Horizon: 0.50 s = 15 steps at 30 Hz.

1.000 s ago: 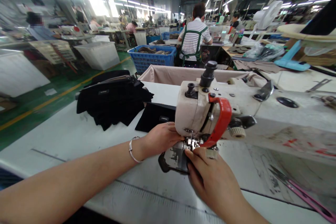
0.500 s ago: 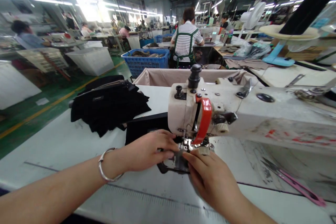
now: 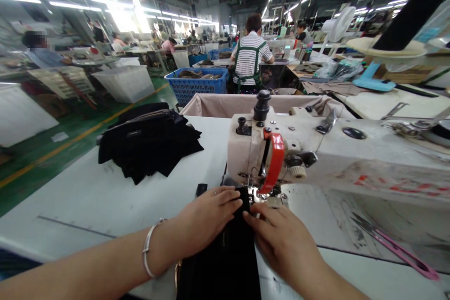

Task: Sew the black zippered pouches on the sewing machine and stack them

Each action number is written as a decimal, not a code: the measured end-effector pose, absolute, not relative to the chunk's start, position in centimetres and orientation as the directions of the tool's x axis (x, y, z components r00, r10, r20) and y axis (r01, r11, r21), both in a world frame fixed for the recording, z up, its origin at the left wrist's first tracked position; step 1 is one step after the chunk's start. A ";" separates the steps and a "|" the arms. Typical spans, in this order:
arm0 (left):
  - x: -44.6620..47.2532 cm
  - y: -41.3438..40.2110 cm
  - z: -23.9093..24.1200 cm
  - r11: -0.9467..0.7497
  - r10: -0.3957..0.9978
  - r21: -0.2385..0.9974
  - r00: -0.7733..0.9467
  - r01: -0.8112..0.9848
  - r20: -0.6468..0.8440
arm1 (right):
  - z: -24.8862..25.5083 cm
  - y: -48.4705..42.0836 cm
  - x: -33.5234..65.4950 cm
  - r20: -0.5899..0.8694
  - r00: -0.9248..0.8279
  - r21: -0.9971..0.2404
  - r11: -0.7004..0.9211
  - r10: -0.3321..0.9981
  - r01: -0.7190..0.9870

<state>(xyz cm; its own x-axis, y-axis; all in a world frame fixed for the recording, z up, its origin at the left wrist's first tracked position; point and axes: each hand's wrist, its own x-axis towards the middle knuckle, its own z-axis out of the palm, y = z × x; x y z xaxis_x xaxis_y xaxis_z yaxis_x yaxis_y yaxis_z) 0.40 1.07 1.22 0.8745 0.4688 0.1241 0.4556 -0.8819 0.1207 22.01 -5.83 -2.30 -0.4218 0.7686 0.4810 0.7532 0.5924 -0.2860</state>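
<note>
A black fabric piece (image 3: 225, 262) lies on the white table (image 3: 87, 201) in front of me, its far end under the needle area of the cream sewing machine (image 3: 316, 150) with a red guard (image 3: 274, 161). My left hand (image 3: 207, 218), a bangle on its wrist, lies flat on the fabric's left side with fingers stretched toward the presser foot. My right hand (image 3: 281, 236) rests on the fabric's right edge, fingertips close to the foot. Both hands press the fabric down; neither grips it.
A pile of black pieces (image 3: 151, 143) lies at the table's left back. Pink scissors (image 3: 404, 253) lie at the right. A cloth-lined bin (image 3: 228, 102) stands behind the machine. A person in a striped shirt (image 3: 251, 58) works further back, beside a blue basket (image 3: 197, 82).
The black piece, earlier lying behind the machine's head, now lies under both hands and reaches the table's near edge. My left hand has shifted nearer to me and flattened onto it.
</note>
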 end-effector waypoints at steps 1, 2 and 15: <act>0.3 1.0 0.6 -0.896 0.442 0.127 0.884 0.427 0.151 | -2.3 -5.9 22.0 0.499 -0.423 -0.282 0.604 0.756 0.746; 0.2 1.0 0.0 -0.904 0.424 0.132 0.891 0.406 0.165 | -2.4 -6.0 22.0 0.513 -0.426 -0.275 0.613 0.745 0.740; -0.2 4.7 0.0 -0.927 0.351 0.188 0.926 0.323 0.139 | -2.6 -6.0 21.6 0.446 -0.432 -0.251 0.573 0.784 0.780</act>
